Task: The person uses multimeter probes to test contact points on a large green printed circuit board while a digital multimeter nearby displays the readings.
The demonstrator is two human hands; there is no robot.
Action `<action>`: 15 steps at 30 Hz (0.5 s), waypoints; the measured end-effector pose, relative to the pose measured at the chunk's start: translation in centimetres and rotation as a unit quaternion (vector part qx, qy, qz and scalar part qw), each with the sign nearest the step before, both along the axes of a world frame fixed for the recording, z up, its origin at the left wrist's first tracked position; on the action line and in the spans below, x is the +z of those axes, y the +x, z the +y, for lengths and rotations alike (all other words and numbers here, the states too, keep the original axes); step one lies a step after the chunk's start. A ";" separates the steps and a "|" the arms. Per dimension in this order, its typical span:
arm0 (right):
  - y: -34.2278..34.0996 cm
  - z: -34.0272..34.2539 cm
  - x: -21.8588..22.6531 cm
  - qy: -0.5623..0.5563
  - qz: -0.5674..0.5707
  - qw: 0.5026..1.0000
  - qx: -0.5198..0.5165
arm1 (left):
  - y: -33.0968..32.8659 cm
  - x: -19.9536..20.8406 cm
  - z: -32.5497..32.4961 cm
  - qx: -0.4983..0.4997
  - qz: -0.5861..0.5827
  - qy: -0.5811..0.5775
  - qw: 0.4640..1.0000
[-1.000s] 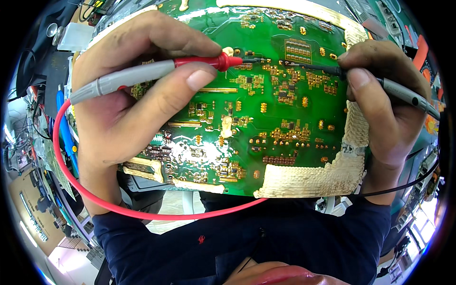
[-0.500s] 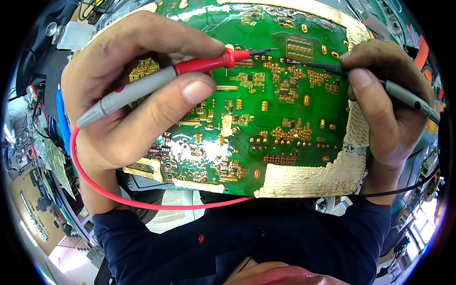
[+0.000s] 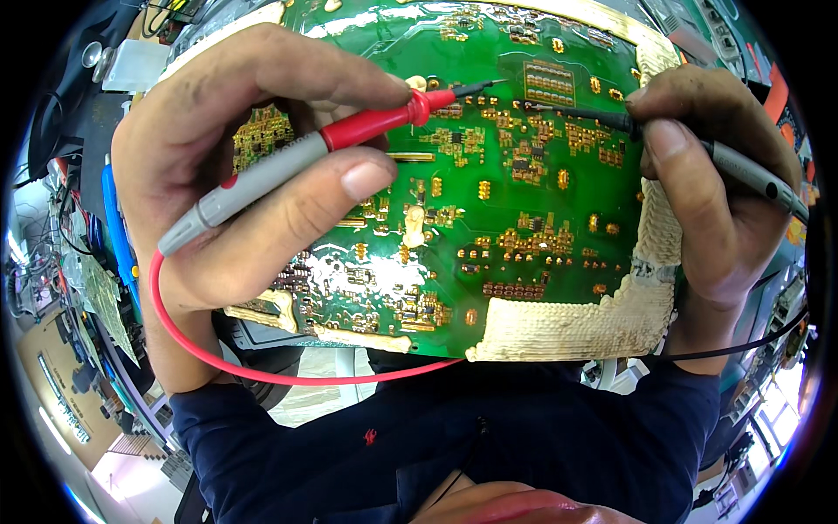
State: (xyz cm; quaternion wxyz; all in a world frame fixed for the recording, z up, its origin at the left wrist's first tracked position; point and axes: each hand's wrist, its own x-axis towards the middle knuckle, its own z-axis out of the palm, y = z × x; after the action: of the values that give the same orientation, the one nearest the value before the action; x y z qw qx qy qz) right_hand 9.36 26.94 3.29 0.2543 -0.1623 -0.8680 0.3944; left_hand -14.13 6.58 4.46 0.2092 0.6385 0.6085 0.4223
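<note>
A large green circuit board (image 3: 602,201) with many small gold-coloured parts lies in front of me. Pinched in my left hand (image 3: 288,205) is a red-and-grey test probe (image 3: 262,179), its dark tip pointing right over the upper middle of the board. My right hand (image 3: 707,175) grips a black-and-grey test probe (image 3: 742,170), whose thin tip points left near a row of small components. The two tips are a short way apart. Whether either one touches the board I cannot tell. A red lead (image 3: 262,377) curves from the left probe below the board.
Thick cream-coloured beading (image 3: 567,332) runs along the board's near right corner and right side. A blue pen-like object (image 3: 115,210) and a clear box (image 3: 138,65) are at the left. A black cable (image 3: 724,352) passes at the lower right. Cluttered benches surround the board.
The red probe has tilted more steeply, its tip shifting slightly up and left while its rear end dropped a little. The black probe's tip and the board have barely shifted.
</note>
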 end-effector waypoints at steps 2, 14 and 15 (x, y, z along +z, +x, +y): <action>0.0 0.1 -0.1 0.005 0.004 1.000 0.005 | 0.1 0.2 0.0 0.004 -0.004 -0.008 1.000; -1.5 0.4 0.4 0.149 0.075 0.968 0.187 | 0.3 0.2 0.7 -0.023 0.021 0.009 0.999; -1.5 0.4 0.7 0.155 0.069 0.967 0.192 | 0.3 0.3 1.0 -0.026 0.019 0.010 0.999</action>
State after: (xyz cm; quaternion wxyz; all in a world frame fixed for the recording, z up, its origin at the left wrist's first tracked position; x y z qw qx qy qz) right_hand 7.82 27.34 4.01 0.2549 0.0761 -0.9140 0.3064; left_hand -13.84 7.56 4.71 0.2018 0.6639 0.5916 0.4105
